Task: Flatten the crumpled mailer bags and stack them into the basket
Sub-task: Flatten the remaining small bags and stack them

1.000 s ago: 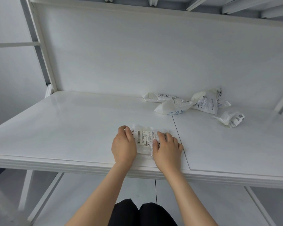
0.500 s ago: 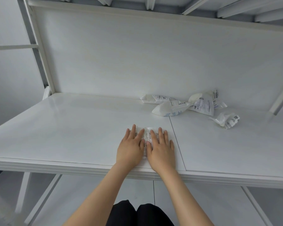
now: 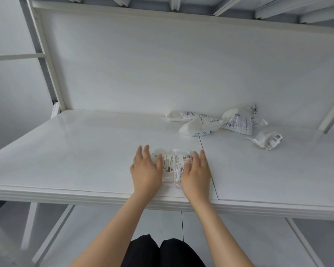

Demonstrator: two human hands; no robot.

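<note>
A white mailer bag (image 3: pixel 172 165) with a printed shipping label lies flat on the white table (image 3: pixel 81 151) near its front edge. My left hand (image 3: pixel 146 171) presses flat on the bag's left end and my right hand (image 3: pixel 196 173) on its right end, fingers stretched and palms down. Several crumpled mailer bags lie farther back on the right: a long one (image 3: pixel 199 128), a flatter one (image 3: pixel 183 115) behind it, a peaked one (image 3: pixel 238 121) against the back panel, and a small clear one (image 3: pixel 268 139). No basket is in view.
A white back panel (image 3: pixel 181 64) closes off the table's rear, with white frame posts at the left (image 3: pixel 44 60) and right (image 3: pixel 332 112). A seam (image 3: pixel 207 160) runs front to back through the tabletop beside my right hand. My dark trousers (image 3: pixel 162 251) show below the table edge.
My hands were side by side on top of the bag; they have slid apart to its two ends, uncovering the label and spreading the bag wider.
</note>
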